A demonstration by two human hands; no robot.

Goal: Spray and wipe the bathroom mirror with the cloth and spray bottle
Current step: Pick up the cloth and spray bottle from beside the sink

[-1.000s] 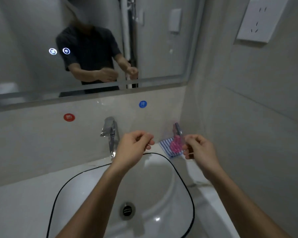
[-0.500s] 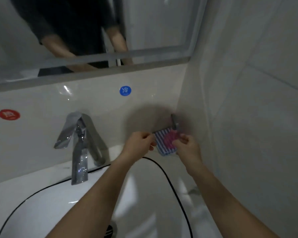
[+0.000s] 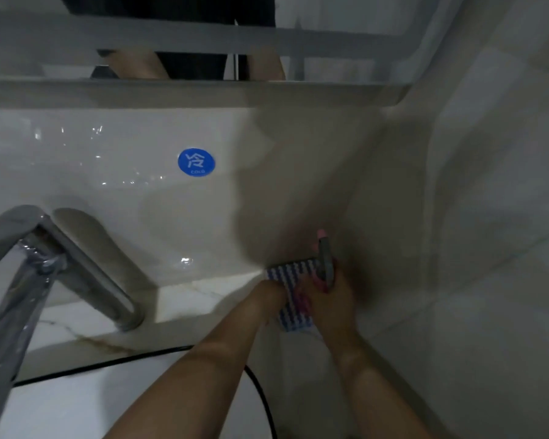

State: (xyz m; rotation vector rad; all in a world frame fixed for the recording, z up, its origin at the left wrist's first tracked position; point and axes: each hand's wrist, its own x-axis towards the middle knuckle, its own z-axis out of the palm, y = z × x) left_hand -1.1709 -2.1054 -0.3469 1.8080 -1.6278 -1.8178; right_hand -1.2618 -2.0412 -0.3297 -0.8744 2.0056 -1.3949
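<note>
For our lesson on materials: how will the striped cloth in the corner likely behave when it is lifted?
The blue-and-white striped cloth lies flat on the counter, so it will probably droop, not stay stiff. It looks thin, likely light. The spray bottle seems to rest against it and might tip.

Single head-worn view, close in, angled forward and down toward the back-right corner of the desk (image 3: 184,299), mirror (image 3: 330,14) edge along the top.

cloth (image 3: 293,280) in counter corner | spray bottle (image 3: 325,259) on cloth | faucet (image 3: 29,274) left
</note>
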